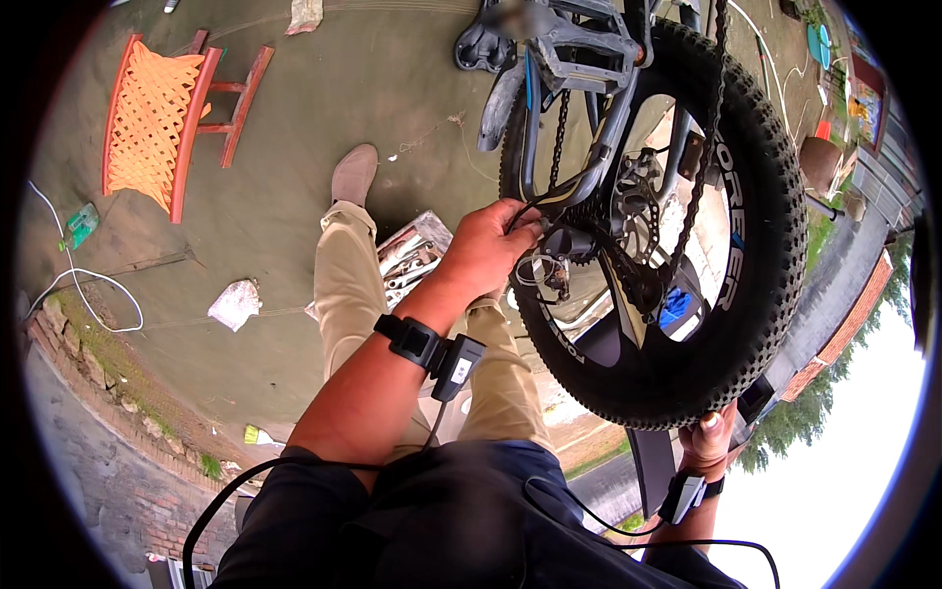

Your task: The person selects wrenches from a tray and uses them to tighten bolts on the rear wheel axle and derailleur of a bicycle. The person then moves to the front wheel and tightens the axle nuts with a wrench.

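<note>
A bicycle's wheel with a thick knobbly black tire (pixel 775 294) takes up the right of the head view. My left hand (pixel 496 245) is closed at the rear of the dark bicycle frame (pixel 589 182), its fingertips pinching what looks like a thin black cable. Just beside those fingers are the rear derailleur (pixel 561 257) and a small loop of cable. My right hand (pixel 708 437) grips the tire at its near edge, with the thumb against the tread. A chain (pixel 699 196) runs along the wheel, and a black pedal (pixel 589 59) is at the top.
Below my left forearm is a tray of wrenches (pixel 417 250) on the ground. An orange woven chair (pixel 157 123) lies at the far left. A white hose (pixel 108 280), a green bottle (pixel 82 226) and a pale stone-like lump (pixel 235 304) are nearer. Cables trail from both wrist devices.
</note>
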`<state>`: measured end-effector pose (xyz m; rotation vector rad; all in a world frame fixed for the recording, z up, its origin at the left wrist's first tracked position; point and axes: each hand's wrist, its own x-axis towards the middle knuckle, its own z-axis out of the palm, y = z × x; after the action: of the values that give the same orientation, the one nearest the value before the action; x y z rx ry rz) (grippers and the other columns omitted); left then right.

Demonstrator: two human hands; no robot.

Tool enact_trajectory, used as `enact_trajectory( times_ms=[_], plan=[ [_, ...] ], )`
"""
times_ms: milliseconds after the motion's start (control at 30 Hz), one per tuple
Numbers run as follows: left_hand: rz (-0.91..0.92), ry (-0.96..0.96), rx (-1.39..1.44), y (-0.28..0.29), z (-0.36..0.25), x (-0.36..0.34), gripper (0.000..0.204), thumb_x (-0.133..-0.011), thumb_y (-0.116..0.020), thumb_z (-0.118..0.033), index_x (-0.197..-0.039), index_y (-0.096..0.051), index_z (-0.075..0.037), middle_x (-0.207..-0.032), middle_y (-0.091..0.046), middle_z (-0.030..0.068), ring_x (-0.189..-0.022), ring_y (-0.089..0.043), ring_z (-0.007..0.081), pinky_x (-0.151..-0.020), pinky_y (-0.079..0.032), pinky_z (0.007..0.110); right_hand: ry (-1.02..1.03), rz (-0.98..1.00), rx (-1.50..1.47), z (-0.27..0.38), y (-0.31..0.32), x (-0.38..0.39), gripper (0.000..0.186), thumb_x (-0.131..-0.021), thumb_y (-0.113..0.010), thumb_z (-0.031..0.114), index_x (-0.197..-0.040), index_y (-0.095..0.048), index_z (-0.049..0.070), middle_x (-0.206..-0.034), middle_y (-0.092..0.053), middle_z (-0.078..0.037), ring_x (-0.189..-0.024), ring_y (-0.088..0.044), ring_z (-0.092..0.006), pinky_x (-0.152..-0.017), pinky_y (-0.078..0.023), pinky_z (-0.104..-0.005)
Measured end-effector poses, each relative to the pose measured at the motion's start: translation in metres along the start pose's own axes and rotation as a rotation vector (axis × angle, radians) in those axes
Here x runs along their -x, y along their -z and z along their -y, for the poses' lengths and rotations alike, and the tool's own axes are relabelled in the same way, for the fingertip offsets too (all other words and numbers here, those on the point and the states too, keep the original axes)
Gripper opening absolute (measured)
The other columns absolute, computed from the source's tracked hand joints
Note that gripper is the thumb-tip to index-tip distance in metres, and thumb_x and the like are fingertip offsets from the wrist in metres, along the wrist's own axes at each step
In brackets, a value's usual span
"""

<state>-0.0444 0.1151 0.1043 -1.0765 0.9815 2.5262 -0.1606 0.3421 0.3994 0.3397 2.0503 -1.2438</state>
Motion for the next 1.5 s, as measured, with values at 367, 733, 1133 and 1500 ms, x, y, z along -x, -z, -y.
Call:
enact_trajectory(
  times_ms=[367, 733, 1133, 1500],
  plan=[
    [-0.008, 0.073, 0.191, -0.003, -0.013, 0.004, 0.025, -0.098, -0.06, -0.004, -0.12, -0.061, 0.006, -0.107, -0.07, 0.008, -0.097, -0.065, 0.0135, -0.088, -0.05, 0.028, 0.004, 0.116, 0.071, 0.022, -0.016, -0.016, 0.103, -0.061, -0.094, 0.053, -0.134, -0.052, -0.006, -0.126, -0.066, -0.01, -0.113, -0.064, -0.021, -0.099, -0.049, -0.0349],
    [-0.057, 0.113, 0.195, -0.003, -0.013, 0.001, 0.028, -0.096, -0.059, -0.003, -0.121, -0.061, 0.01, -0.107, -0.07, 0.0094, -0.094, -0.065, 0.0148, -0.086, -0.051, 0.027, 0.086, 0.096, 0.043, 0.033, -0.032, -0.029, 0.068, -0.065, -0.095, 0.039, -0.107, -0.063, -0.004, -0.096, -0.067, -0.003, -0.085, -0.06, -0.0118, -0.081, -0.048, -0.026],
    [-0.063, 0.093, 0.178, -0.004, -0.022, 0.009, 0.022, -0.095, -0.062, -0.004, -0.114, -0.066, 0.007, -0.099, -0.07, 0.0076, -0.087, -0.063, 0.0133, -0.077, -0.05, 0.027, 0.024, 0.104, 0.135, 0.053, -0.035, -0.023, 0.087, -0.062, -0.095, 0.048, -0.12, -0.06, -0.007, -0.111, -0.069, -0.007, -0.101, -0.064, -0.0159, -0.092, -0.048, -0.0296],
    [0.015, 0.093, 0.15, 0.002, -0.017, 0.006, 0.021, -0.097, -0.059, -0.004, -0.116, -0.063, 0.005, -0.103, -0.069, 0.0063, -0.087, -0.065, 0.0138, -0.079, -0.053, 0.028, 0.172, 0.044, 0.126, 0.056, -0.041, -0.029, 0.076, -0.066, -0.092, 0.042, -0.117, -0.062, -0.008, -0.107, -0.069, -0.008, -0.097, -0.064, -0.0149, -0.09, -0.047, -0.0284]
  ],
)
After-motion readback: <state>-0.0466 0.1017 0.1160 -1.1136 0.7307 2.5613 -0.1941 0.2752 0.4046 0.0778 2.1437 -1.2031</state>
